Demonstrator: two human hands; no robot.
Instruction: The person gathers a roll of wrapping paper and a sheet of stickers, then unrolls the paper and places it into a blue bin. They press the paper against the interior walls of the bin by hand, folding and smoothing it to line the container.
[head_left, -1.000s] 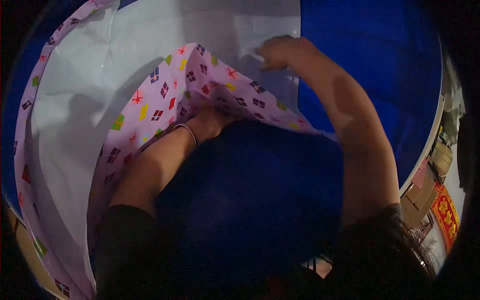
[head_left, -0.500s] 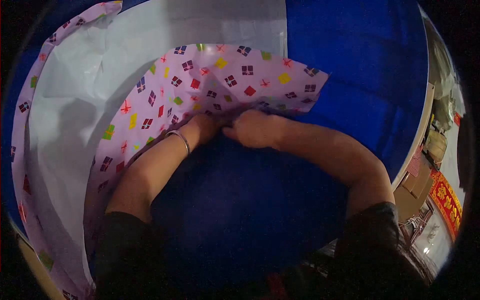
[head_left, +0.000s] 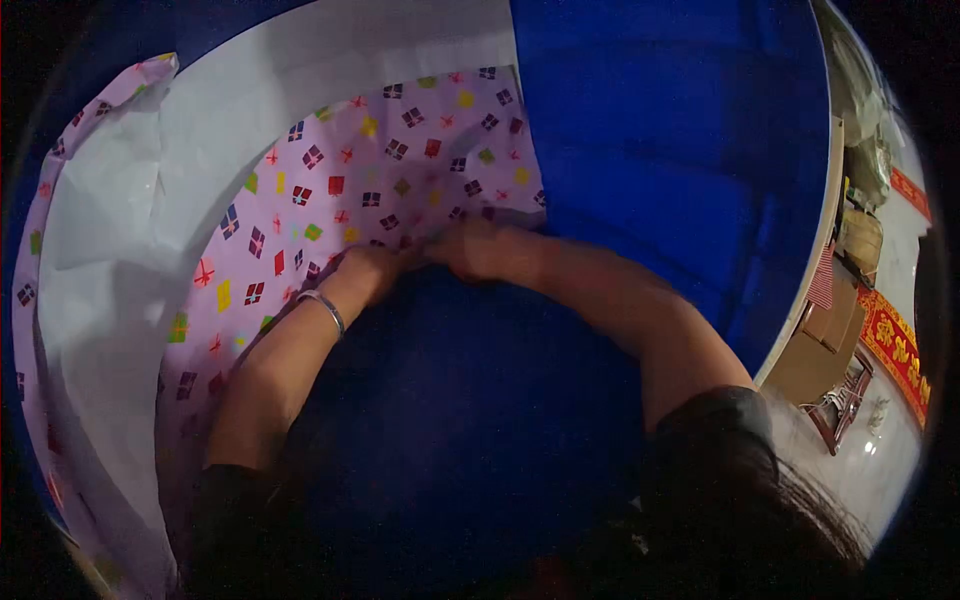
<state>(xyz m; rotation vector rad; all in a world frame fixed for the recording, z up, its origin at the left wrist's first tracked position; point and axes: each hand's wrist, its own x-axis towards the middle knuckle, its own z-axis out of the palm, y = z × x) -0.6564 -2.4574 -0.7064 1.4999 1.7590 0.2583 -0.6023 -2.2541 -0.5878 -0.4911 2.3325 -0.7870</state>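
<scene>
A sheet of pink wrapping paper (head_left: pixel 330 185) printed with small gift boxes is folded over, its patterned side up along the near edge. Its pale grey back (head_left: pixel 110 205) shows beyond and to the left. At the near edge of the folded flap, my left hand (head_left: pixel 368 272) has its fingers curled in on the paper, and a bracelet (head_left: pixel 330 312) circles that wrist. Right beside it, my right hand (head_left: pixel 470 248) is closed on the same edge. The fingertips of both hands are partly hidden and dim.
Blue surface (head_left: pixel 680 150) lies under and to the right of the paper. Past its rim at the right, lower down, are a cardboard box (head_left: pixel 815 350), clear plastic bags (head_left: pixel 865 165) and a red banner with gold characters (head_left: pixel 890 345). A curled paper strip (head_left: pixel 35 240) runs along the left.
The flap's right end has swung left and now lines up with the sheet's right edge instead of jutting over the blue surface. Both hands have shifted slightly left in view.
</scene>
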